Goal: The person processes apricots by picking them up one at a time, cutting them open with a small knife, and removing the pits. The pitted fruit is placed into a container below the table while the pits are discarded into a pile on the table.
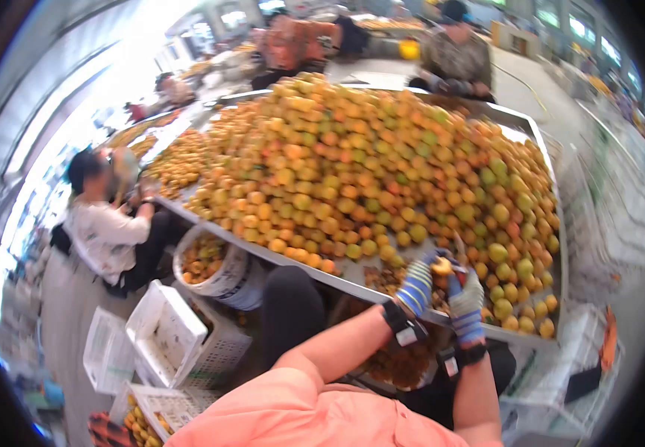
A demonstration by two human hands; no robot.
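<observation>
- Orange fruit (441, 266), small and round, sits between two gloved hands at the near edge of the surface (538, 134), just in front of the big heap.
- Left hand (417, 287) is curled round it, gripping it from the side.
- The right hand (465, 304) is closed just beside it. A thin blade-like thing seems to rise above it, but it is too blurred to say what the hand grips.
- The step probably goes best with a firm hold that does not squeeze, with fingers kept clear of any edge, and with the work kept over the rim.
- Fruit pile (352, 171) crowds close behind, so loose pieces could roll into the hands.
- Below the edge stand a bucket (222, 272) of fruit and white crates (162, 331).
- A seated person (106, 231) works at the left, and another person (456, 59) is at the far side.
</observation>
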